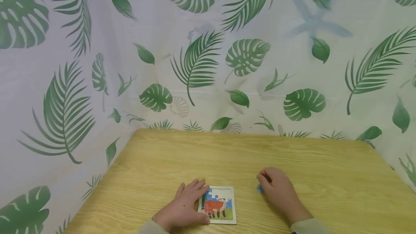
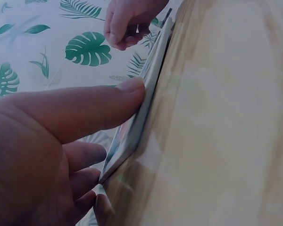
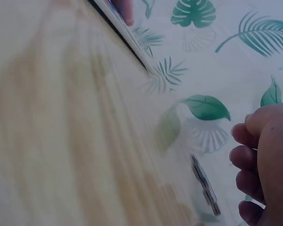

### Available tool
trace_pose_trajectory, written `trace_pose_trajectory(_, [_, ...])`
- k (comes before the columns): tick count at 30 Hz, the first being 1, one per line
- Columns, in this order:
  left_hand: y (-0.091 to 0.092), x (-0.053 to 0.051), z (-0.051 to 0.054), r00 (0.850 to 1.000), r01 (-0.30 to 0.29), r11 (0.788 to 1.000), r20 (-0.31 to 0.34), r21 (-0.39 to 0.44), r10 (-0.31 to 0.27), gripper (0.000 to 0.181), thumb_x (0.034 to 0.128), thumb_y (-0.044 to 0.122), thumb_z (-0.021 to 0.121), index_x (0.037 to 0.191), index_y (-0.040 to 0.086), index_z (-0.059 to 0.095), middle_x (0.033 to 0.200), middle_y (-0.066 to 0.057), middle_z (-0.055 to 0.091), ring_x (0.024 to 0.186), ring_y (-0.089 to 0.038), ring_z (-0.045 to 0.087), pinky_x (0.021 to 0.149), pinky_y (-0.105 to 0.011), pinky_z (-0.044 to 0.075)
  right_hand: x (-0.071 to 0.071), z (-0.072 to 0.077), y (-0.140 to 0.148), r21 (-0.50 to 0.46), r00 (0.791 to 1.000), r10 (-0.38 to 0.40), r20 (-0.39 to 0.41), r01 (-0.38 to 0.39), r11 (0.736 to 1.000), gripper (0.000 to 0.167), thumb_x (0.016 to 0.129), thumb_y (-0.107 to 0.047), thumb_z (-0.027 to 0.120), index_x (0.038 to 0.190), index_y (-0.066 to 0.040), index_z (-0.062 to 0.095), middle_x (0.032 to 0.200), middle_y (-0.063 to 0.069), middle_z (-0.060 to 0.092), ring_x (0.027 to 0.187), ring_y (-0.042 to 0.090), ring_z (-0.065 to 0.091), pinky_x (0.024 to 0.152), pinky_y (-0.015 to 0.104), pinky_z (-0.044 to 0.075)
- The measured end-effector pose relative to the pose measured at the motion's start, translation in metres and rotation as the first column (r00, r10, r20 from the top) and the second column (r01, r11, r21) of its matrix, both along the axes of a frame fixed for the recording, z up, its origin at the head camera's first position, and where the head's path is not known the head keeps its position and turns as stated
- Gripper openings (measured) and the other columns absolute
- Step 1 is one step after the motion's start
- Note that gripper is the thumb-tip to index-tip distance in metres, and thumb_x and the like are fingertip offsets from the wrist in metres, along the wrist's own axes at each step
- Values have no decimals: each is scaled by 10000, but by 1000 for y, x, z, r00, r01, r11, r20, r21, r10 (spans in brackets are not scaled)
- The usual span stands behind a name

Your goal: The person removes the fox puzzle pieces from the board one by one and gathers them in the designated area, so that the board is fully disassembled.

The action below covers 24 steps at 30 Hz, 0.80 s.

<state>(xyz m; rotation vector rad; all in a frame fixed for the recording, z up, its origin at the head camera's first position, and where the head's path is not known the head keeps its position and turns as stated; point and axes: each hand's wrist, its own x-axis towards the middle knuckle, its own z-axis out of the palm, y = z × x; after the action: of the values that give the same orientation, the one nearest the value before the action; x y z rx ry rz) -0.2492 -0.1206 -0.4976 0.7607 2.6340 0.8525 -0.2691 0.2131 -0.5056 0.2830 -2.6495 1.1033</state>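
Observation:
A square puzzle with a pale frame [image 1: 230,222] lies on the table, its picture showing a red and white animal [image 1: 212,206] with a white patch [image 1: 222,193] above it. My left hand [image 1: 185,205] rests along the frame's left side, fingers extended; in the left wrist view the thumb of that hand [image 2: 47,127] touches the frame's edge [image 2: 140,115]. Beside a small blue piece [image 1: 260,189] hovers my right hand [image 1: 281,192], fingers loosely curled. The right wrist view shows the piece [image 3: 205,186] on the table, apart from the right hand [image 3: 273,160], which holds nothing.
The wooden table [image 1: 253,154] reaches back to a white curtain [image 1: 208,118] printed with green leaves, which also hangs along the left side. The puzzle lies to the left of the blue piece, with bare wood between them.

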Motion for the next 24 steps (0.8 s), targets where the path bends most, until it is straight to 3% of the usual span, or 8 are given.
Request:
trace_pose_trajectory(6, [1,1,1,1000,-10,1000,5,0,10,945,775,514,805,1558,150,422,1655,-68,258,1533,-314,145,1181,-628,7,4,0,-26,-42,1000,16,-27,-17,999,119,1001,-169,636,916,-174,719,921,-65,630,862,123,551,783,384,476])
trace_pose_trajectory(13, [1,2,3,999,-30,999,-17,-39,29,952,766,557,797,1549,149,440,1642,-86,288,1525,-342,163,1166,-661,18,6,-1,-58,-59,996,85,16,-84,995,92,992,-194,664,961,-211,749,948,-120,641,914,82,579,834,395,495])
trace_pose_trajectory(18, [0,3,4,998,-49,998,-41,-49,47,945,757,580,791,1532,145,469,1624,-103,327,1515,-366,187,1146,-696,25,7,0,-75,-11,992,128,8,-128,992,107,996,-210,655,986,-232,759,968,-150,649,953,79,584,862,416,497])
trace_pose_trajectory(24, [-2,1,4,998,-52,998,-24,-38,51,953,770,566,784,1543,123,445,1625,-111,321,1516,-367,182,1146,-695,21,6,2,-97,72,978,206,-12,-205,976,124,989,-219,649,1033,-183,758,884,-176,600,852,74,521,801,359,479])
